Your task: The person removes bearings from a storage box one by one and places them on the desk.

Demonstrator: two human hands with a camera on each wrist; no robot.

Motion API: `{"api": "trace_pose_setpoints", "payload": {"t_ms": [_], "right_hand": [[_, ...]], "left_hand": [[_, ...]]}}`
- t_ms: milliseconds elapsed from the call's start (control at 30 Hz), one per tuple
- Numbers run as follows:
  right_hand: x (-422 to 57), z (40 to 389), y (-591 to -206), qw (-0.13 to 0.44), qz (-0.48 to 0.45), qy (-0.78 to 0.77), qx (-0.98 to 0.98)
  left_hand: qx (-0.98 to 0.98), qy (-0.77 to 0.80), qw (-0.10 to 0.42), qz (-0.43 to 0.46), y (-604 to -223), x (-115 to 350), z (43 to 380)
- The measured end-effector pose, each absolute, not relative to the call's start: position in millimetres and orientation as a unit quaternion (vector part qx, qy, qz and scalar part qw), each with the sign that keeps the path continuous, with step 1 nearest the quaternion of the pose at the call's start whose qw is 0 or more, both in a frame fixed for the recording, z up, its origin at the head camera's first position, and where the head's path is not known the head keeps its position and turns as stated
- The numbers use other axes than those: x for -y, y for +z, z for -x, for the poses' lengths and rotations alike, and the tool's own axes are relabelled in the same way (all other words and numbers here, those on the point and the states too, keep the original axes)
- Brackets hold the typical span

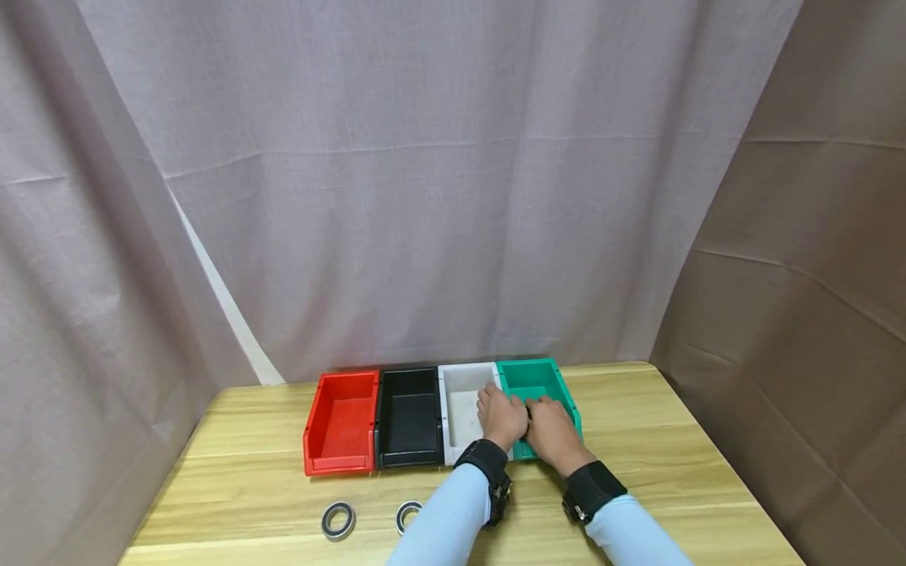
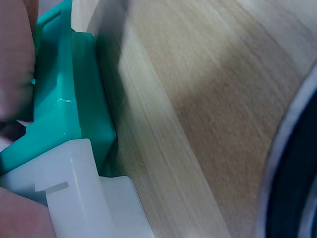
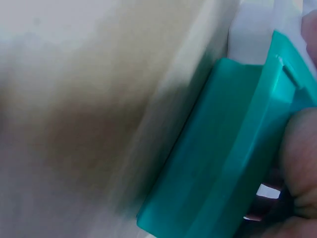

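Note:
My left hand (image 1: pixel 504 417) reaches over the white bin (image 1: pixel 463 409), its fingers by the wall shared with the green bin (image 1: pixel 531 377). My right hand (image 1: pixel 555 432) is over the green bin, close beside the left, fingers curled downward. Between the hands shows a small dark object (image 1: pixel 528 412), mostly hidden, its kind unclear; the right hand seems to grip it. In the right wrist view, the right hand's digits (image 3: pixel 302 158) are at the front rim of the green bin. The left wrist view shows part of the left hand (image 2: pixel 22 215) inside the white bin's edge.
A black bin (image 1: pixel 410 417) and a red bin (image 1: pixel 343 417) continue the row to the left. Two ball bearings lie on the wooden table (image 1: pixel 248 472) in front: one bearing (image 1: pixel 328 523) at left, another bearing (image 1: pixel 400 519) partly behind the left sleeve. Curtains hang behind and beside the table.

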State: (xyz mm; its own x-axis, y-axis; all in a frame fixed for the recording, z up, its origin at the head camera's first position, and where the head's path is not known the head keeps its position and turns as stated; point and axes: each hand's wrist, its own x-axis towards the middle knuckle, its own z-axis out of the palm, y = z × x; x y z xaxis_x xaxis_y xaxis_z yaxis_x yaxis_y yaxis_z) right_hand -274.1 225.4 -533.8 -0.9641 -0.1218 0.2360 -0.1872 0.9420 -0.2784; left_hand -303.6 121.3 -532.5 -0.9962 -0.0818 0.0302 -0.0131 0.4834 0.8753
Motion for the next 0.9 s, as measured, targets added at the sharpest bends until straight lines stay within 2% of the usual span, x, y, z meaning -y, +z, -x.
{"api": "trace_pose_setpoints", "payload": {"t_ms": [433,667,900], "right_hand": [[-230,213,-515,0.168,-0.112,0.143,0.969],[-226,179,-504,0.13,-0.109,0.136,0.976],[-223,166,-505,0.113,-0.108,0.145,0.977]], "left_hand": [[0.86,-0.509,0.027,-0.027,-535,-121,306],[0.859,-0.511,0.018,-0.022,-535,-120,305],[0.859,-0.511,0.014,-0.025,-533,-120,303]]}}
